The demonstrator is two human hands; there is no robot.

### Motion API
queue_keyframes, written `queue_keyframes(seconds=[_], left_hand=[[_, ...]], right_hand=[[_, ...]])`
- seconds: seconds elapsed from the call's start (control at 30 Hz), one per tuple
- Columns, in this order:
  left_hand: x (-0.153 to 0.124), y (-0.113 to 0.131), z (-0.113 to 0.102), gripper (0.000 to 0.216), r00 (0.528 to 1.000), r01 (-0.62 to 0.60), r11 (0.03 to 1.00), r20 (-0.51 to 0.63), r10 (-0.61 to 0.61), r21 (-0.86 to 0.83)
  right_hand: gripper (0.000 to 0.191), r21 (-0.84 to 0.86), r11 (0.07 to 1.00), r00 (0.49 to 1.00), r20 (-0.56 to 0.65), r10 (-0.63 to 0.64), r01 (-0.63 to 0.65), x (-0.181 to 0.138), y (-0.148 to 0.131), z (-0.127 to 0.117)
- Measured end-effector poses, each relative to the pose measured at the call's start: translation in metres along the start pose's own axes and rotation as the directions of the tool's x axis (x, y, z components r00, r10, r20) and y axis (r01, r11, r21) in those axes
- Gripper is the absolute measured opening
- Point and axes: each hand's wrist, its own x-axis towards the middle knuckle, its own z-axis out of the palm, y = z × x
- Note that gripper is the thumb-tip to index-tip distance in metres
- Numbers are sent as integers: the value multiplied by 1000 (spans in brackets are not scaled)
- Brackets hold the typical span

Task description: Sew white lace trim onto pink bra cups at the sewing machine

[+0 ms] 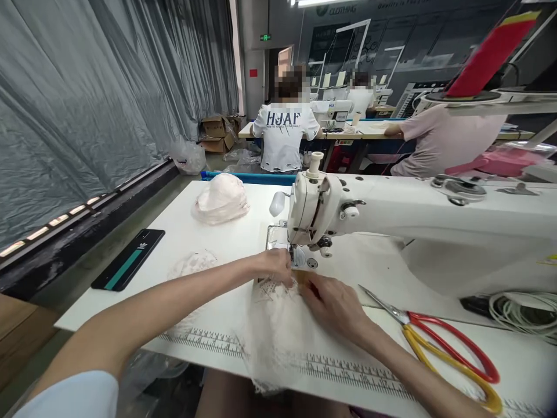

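My left hand is beside the presser foot of the white sewing machine, its fingers bent and closed on a pale pink lace fabric. Just to the right, my right hand pinches the same fabric near a small yellowish-brown patch. The fabric runs down from my fingers across the table and hangs over its front edge. My fingertips are partly hidden by the hands and the cloth.
On the table lie a pale pink cup-shaped piece, a dark phone-like slab, a lace piece, and scissors with red and yellow handles right of my right hand. Co-workers sit at machines beyond.
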Motion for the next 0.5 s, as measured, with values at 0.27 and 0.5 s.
queue_keyframes(seconds=[0.27, 0.5], left_hand=[[-2, 9, -7, 34, 997, 82, 996, 14, -82, 30], [-4, 15, -8, 37, 993, 120, 992, 20, -120, 36]], right_hand=[[27, -192, 820, 811, -143, -567, 540, -6, 26, -4], [32, -332, 691, 690, -142, -710, 642, -6, 27, 0]])
